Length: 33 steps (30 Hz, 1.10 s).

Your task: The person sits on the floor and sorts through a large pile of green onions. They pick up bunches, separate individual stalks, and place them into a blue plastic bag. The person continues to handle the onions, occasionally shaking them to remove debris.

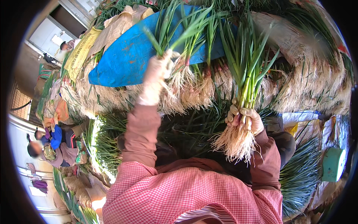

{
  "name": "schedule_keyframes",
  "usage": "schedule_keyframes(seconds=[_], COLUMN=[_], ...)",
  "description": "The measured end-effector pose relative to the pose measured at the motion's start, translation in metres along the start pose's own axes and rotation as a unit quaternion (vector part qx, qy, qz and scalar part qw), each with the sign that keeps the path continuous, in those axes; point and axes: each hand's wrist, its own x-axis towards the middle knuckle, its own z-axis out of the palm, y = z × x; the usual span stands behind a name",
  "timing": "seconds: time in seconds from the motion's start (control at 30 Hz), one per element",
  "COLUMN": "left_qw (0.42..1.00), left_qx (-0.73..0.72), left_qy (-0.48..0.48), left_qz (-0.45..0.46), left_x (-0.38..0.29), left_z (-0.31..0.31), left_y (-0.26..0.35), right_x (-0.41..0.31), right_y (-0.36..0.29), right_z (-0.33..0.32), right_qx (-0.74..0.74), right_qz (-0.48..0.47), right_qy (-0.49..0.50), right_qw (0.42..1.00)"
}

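Observation:
My right hand [247, 116], in a pale glove, grips a bunch of green garlic plants [248, 86] low on the stems. Their leaves point up and away, and the pale roots [236, 142] hang below the fingers. Farther out on the left, my gloved left hand [160, 67] is blurred by motion. It is closed around the stem of another green garlic plant [165, 36], whose leaves fan out above the fist. Just right of that hand, loose rooted plants [190, 58] lie over the edge of a blue plastic sheet [125, 56].
A long bank of rooted plants [310, 75] curves across the front, partly under sacking [277, 30] and a yellow printed sack [82, 53]. Trimmed-looking greens [299, 173] are stacked at my right, beside a green dial scale [332, 165]. Other people [53, 151] sit at far left.

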Motion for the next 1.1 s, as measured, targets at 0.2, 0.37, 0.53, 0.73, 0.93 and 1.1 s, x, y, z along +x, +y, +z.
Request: schedule_keyframes(seconds=[0.2, 0.37, 0.53, 0.73, 0.93, 1.1], left_qw=[0.98, 0.979, 0.991, 0.859, 0.856, 0.803], left_qx=[-0.195, -0.177, 0.112, 0.41, 0.368, 0.566], left_qy=[0.013, -0.046, 0.011, 0.117, 0.065, 0.058], left_qz=[-0.044, -0.094, 0.073, 0.284, 0.357, 0.177], left_x=[-0.029, -0.058, -0.06, -0.067, -0.046, -0.013], left_z=[0.062, 0.112, 0.142, 0.137, 0.134, 0.134], left_y=[-0.088, -0.123, -0.129, -0.129, -0.143, -0.141], right_x=[-0.006, -0.01, -0.009, -0.008, -0.001, -0.014], right_y=[-0.007, 0.002, 0.015, 0.014, 0.016, 0.001], right_z=[-0.008, -0.013, -0.01, -0.007, -0.003, 0.015], right_qx=[-0.057, -0.122, -0.161, -0.166, -0.059, 0.058], right_qz=[0.021, 0.023, 0.052, 0.045, 0.069, -0.001], right_qy=[0.049, 0.121, 0.146, 0.163, 0.132, 0.017], right_qw=[0.997, 0.985, 0.975, 0.972, 0.987, 0.998])
